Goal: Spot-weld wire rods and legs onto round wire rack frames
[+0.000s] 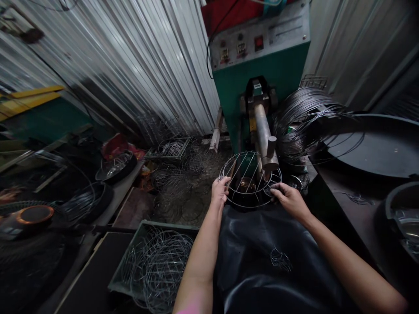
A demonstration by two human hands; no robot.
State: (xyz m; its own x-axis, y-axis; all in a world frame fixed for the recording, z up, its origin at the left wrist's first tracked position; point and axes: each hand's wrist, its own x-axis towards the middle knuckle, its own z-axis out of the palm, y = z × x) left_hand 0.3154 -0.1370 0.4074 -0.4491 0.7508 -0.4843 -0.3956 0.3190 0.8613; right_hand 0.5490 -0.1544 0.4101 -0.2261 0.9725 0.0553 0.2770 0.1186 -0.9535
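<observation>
A round wire rack [246,171] with several parallel bars is held at the tip of a spot welder [270,162]. My left hand [220,189] is closed on the rack's left rim. At the right, my right hand [288,197] pinches close to the rim, just below the electrode; a small wire piece seems to be in its fingers, but I cannot make it out clearly. Across my lap lies a black apron [248,244], and on it rests a small heap of bent wire pieces [280,259].
A green crate [126,266] full of wire racks stands at the lower left. Beside the welder's green cabinet [225,100] hangs a coil of wire [304,117]. A large black tray [376,144] lies on the right bench. Wire rings [191,209] cover the floor ahead.
</observation>
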